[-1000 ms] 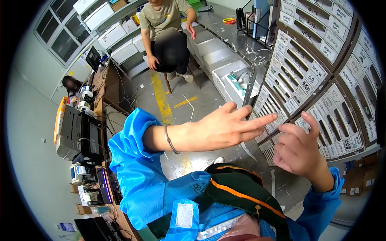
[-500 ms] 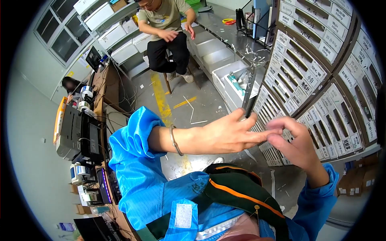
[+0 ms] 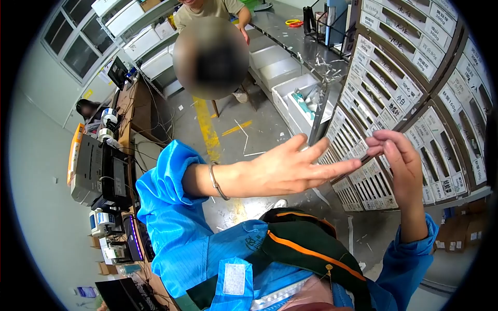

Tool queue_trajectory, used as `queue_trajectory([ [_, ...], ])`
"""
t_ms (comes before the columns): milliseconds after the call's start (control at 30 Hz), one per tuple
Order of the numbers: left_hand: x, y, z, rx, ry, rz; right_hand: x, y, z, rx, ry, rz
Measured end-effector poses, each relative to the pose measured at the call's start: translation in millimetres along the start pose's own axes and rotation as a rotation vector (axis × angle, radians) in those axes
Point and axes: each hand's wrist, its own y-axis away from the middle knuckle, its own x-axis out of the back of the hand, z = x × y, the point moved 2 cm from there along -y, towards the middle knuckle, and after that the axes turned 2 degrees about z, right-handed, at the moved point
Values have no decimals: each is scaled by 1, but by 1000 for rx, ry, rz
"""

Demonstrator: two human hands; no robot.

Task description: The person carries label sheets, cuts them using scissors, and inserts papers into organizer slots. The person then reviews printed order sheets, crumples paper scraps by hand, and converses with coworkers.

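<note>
My left hand (image 3: 290, 168) reaches across the middle of the view, palm down, with its index finger stretched out to the right and the other fingers apart. Nothing shows in it. A metal bangle (image 3: 217, 182) circles that wrist. To its right, my right hand (image 3: 397, 158) is raised with loosely bent fingers, the thumb overlapping them in view; I see no object there. A small gap separates the two hands. Behind them stands a grey rack (image 3: 428, 96) of narrow slots with white handwritten labels.
A person (image 3: 207, 20) sits on a stool beyond my hands, partly blurred. A metal counter (image 3: 280, 33) with scissors (image 3: 294, 23) runs behind white bins (image 3: 290, 96). At left, a desk carries a printer (image 3: 93, 168) and label printers (image 3: 104, 223); another person (image 3: 91, 111) sits there. Paper scraps litter the floor.
My hands were touching at the fingertips and have come apart. The right hand has moved up and right; the left has shifted slightly left. The seated person has leaned forward.
</note>
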Motion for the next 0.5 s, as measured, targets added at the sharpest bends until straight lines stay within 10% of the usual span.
queue_trajectory([
  [500,-3,-10,-4,7,-95,21,-7,6,-36,721,828,-100],
])
